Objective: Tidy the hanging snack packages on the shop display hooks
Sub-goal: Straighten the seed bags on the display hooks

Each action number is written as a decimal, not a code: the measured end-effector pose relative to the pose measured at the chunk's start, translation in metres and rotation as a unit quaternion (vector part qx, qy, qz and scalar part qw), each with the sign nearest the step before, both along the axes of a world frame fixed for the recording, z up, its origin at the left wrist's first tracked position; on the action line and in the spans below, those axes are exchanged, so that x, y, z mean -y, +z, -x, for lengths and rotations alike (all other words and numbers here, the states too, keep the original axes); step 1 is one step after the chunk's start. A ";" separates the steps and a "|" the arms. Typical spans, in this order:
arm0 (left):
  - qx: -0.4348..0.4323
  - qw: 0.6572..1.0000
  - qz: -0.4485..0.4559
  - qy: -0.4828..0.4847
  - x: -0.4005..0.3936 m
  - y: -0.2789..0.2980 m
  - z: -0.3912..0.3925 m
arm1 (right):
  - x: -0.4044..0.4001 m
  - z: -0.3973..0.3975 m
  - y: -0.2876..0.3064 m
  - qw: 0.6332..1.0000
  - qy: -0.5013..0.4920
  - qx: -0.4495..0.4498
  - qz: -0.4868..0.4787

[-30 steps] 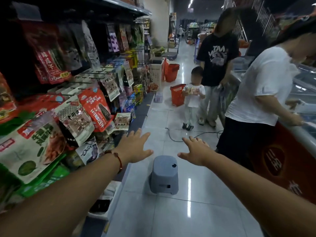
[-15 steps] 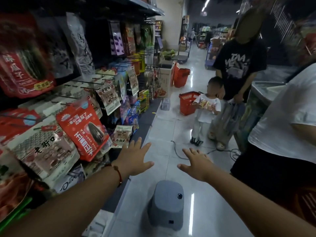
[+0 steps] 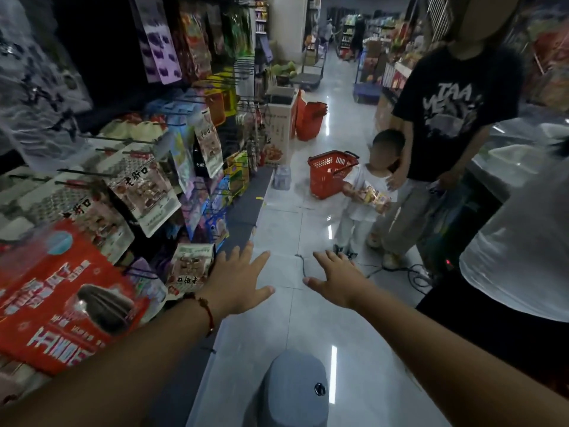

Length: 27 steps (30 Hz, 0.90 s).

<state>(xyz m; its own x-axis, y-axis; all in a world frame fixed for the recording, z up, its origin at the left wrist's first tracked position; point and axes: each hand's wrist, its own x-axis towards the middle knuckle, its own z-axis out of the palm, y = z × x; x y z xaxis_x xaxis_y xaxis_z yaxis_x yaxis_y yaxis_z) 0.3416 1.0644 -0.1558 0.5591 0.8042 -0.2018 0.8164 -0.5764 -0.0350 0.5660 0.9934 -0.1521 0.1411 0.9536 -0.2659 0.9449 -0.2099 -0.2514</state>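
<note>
Here, two empty hands, left hand (image 3: 238,280) and right hand (image 3: 335,277), spread flat apart; one red seed packet (image 3: 66,298) hangs beside one grey stool (image 3: 295,389).

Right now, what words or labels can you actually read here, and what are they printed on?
"老街口": white snack packet hanging on a hook.
"老街口": narrow packet further along the rack.
"老街口", upside down: small packet beside the left hand.
"TAA": black T-shirt; the line beneath is unreadable.
Red packet: large white characters, upside down and blurred.
Cardboard box: print too small.
</note>
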 end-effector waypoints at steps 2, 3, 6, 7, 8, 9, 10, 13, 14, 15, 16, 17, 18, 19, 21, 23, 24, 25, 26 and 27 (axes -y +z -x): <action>-0.004 1.000 0.002 0.004 -0.019 -0.006 -0.014 | -0.023 -0.016 -0.003 1.000 0.002 -0.004 0.005; -0.007 1.000 0.004 0.009 -0.028 -0.009 -0.023 | -0.034 -0.025 -0.005 1.000 0.007 -0.001 0.006; -0.017 0.999 0.016 0.023 -0.057 -0.020 -0.054 | -0.068 -0.053 -0.018 1.000 0.029 0.000 0.010; -0.020 0.999 0.019 0.029 -0.067 -0.023 -0.065 | -0.079 -0.062 -0.024 0.999 0.039 -0.001 0.012; -0.024 0.999 0.020 0.036 -0.078 -0.027 -0.076 | -0.090 -0.072 -0.030 0.999 0.052 0.001 0.015; -0.028 0.998 0.023 0.043 -0.087 -0.032 -0.087 | -0.102 -0.082 -0.036 0.998 0.066 0.004 0.019; -0.032 0.998 0.028 0.052 -0.096 -0.035 -0.096 | -0.114 -0.091 -0.041 0.996 0.081 0.006 0.025; -0.041 0.995 0.048 0.081 -0.116 -0.045 -0.117 | -0.148 -0.115 -0.053 0.992 0.120 0.017 0.045; -0.040 0.993 0.053 0.093 -0.121 -0.048 -0.120 | -0.159 -0.122 -0.055 0.990 0.132 0.022 0.051; -0.038 0.992 0.056 0.106 -0.125 -0.051 -0.122 | -0.171 -0.127 -0.057 0.988 0.143 0.028 0.057; -0.036 0.991 0.060 0.117 -0.129 -0.054 -0.122 | -0.183 -0.131 -0.057 0.986 0.152 0.031 0.063; -0.032 0.990 0.064 0.125 -0.132 -0.057 -0.122 | -0.194 -0.133 -0.058 0.984 0.160 0.030 0.071; -0.030 0.988 0.069 0.131 -0.135 -0.060 -0.120 | -0.204 -0.134 -0.058 0.982 0.169 0.029 0.078; -0.030 0.987 0.072 0.139 -0.139 -0.062 -0.117 | -0.215 -0.133 -0.060 0.980 0.178 0.029 0.085; -0.031 0.984 0.079 0.159 -0.152 -0.067 -0.111 | -0.235 -0.130 -0.064 0.976 0.193 0.026 0.093; -0.033 0.980 0.080 0.177 -0.169 -0.071 -0.107 | -0.255 -0.123 -0.071 0.974 0.205 0.026 0.096; -0.033 0.979 0.081 0.182 -0.180 -0.073 -0.105 | -0.265 -0.118 -0.074 0.973 0.210 0.025 0.097; -0.030 0.979 0.084 0.184 -0.191 -0.075 -0.103 | -0.275 -0.113 -0.079 0.972 0.214 0.024 0.098; -0.024 0.979 0.087 0.185 -0.203 -0.078 -0.101 | -0.285 -0.107 -0.083 0.971 0.215 0.023 0.101; -0.020 0.979 0.088 0.183 -0.215 -0.081 -0.099 | -0.296 -0.100 -0.088 0.970 0.216 0.023 0.106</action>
